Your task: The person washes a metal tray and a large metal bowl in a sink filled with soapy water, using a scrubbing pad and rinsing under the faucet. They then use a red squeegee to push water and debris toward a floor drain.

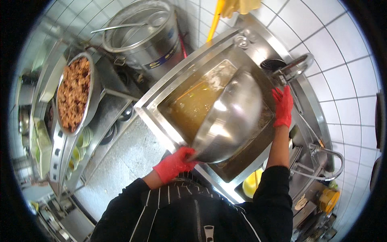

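Observation:
My left hand (175,164), in a red glove, grips the near rim of a large stainless steel bowl (231,121). The bowl is tilted on its side over a steel sink (169,130), its shiny outer wall towards the right. Cloudy yellowish-brown water (192,106) with scraps and pale foam stands in the sink. My right hand (283,106), also gloved in red, is raised beside the sink's right edge near the faucet (294,68), fingers apart, not touching the bowl.
A big metal pot (142,39) with a ladle stands behind the sink. At left, a steel bowl of browned chunks (74,93) sits above shelves with stacked bowls (80,148). A second faucet (329,165) and a yellow container (252,183) are at right.

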The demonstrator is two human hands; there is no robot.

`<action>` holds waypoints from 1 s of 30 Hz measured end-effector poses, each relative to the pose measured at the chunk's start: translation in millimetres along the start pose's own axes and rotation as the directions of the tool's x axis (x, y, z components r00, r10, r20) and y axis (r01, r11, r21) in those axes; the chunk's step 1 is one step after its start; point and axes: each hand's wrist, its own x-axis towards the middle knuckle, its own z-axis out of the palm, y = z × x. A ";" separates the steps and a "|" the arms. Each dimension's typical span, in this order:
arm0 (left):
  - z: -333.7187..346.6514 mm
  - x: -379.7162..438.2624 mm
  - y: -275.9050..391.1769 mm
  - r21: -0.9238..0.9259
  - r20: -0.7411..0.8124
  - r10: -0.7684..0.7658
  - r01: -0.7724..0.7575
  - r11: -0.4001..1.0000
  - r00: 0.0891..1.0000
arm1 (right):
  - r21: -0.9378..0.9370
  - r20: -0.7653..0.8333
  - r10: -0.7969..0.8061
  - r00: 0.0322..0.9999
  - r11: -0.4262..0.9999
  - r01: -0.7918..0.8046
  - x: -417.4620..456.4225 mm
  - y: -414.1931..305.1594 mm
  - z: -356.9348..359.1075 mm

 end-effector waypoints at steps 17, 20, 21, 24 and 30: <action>-51.5 -184.1 -10.5 0.265 -0.591 0.370 -0.261 0.928 0.716 | -0.123 0.385 0.293 0.875 0.956 -0.266 -313.8 3.1 72.2; -94.9 -217.7 -50.4 0.210 -0.622 0.366 -0.303 0.930 0.692 | -0.386 0.641 0.264 0.720 0.922 0.005 -364.6 6.0 83.4; -110.3 -228.0 -66.4 0.175 -0.637 0.374 -0.346 0.922 0.674 | -0.520 0.531 0.396 0.750 0.850 -0.081 -379.6 13.0 109.0; -149.1 -262.5 -108.6 0.089 -0.673 0.385 -0.448 0.889 0.631 | -0.600 0.541 0.551 0.636 0.782 -0.168 -420.0 62.5 159.8; -238.9 -308.1 -204.7 -0.050 -0.780 0.344 -0.601 0.798 0.522 | -0.853 0.479 0.782 0.400 0.522 0.001 -484.2 159.5 210.8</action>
